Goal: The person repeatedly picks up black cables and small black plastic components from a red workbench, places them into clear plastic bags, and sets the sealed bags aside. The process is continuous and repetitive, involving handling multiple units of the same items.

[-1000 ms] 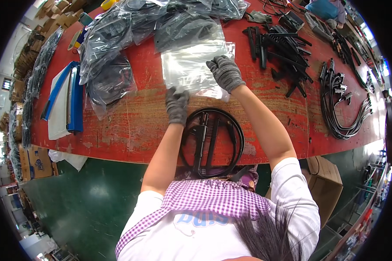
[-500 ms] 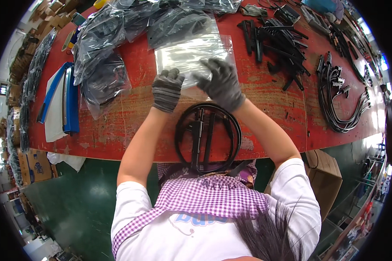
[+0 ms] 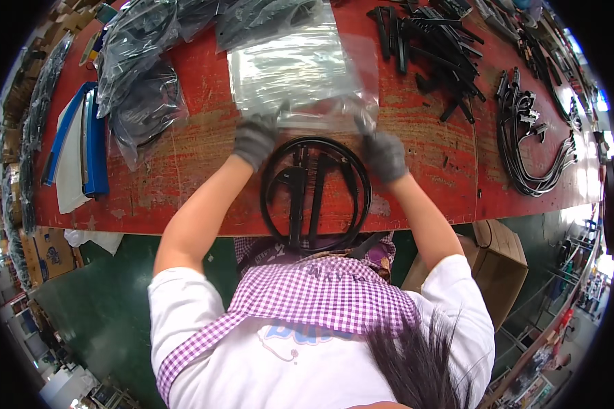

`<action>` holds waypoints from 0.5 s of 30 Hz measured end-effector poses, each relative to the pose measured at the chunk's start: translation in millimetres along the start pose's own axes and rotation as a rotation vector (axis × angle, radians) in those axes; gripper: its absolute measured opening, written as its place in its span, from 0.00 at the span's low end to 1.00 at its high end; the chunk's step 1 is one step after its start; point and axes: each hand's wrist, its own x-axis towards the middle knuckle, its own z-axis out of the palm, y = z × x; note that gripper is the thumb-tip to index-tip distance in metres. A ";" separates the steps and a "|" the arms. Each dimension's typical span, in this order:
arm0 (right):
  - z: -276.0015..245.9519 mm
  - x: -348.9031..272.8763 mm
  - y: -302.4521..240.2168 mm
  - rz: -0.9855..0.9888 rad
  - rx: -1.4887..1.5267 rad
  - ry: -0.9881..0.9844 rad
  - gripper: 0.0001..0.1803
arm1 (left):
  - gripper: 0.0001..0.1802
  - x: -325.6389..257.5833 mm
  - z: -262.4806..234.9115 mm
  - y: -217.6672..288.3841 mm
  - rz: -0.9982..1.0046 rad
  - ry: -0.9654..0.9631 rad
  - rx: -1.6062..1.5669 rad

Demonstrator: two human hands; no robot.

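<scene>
At the near edge of a stack of clear plastic bags (image 3: 286,68), both my hands wear grey knit gloves. My left hand (image 3: 256,138) is closed at the left corner of a clear plastic bag (image 3: 320,117), its fingertips partly blurred. On the bag's right corner my right hand (image 3: 385,151) is closed too, and its fingertips are smeared behind the shiny film. Just below the hands lies a coiled black cable (image 3: 367,198), ring-shaped, at the table's front edge. Inside the ring rest black bar-like parts (image 3: 297,198), standing lengthwise side by side.
Filled bags of black parts (image 3: 147,102) heap up at the left and back. Beside them lies a blue folder-like holder (image 3: 95,153) with white sheets. Loose black bars (image 3: 443,61) are piled at the back right, and bundled cables (image 3: 525,160) lie farther right on the red table (image 3: 416,184).
My hands have moved apart and nearer to me, drawing a clear bag's near edge toward the coil. The right hand has shifted right and down. The whole view has shifted slightly.
</scene>
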 end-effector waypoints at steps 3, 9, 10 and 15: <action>-27.7 -78.9 -15.7 -0.190 0.061 -0.280 0.36 | 0.28 -65.9 -0.7 7.3 0.169 0.120 -0.114; -56.4 -135.2 -69.8 -0.157 0.211 -0.411 0.27 | 0.27 -159.9 -52.5 36.5 -0.060 -0.280 -0.659; -56.7 -136.8 -69.6 -0.192 0.266 -0.463 0.27 | 0.26 -176.3 -53.4 44.0 -0.058 -0.248 -0.660; -76.0 -134.6 -67.2 -0.323 0.345 -0.642 0.23 | 0.19 -233.5 -63.0 72.8 -0.047 -0.216 -0.801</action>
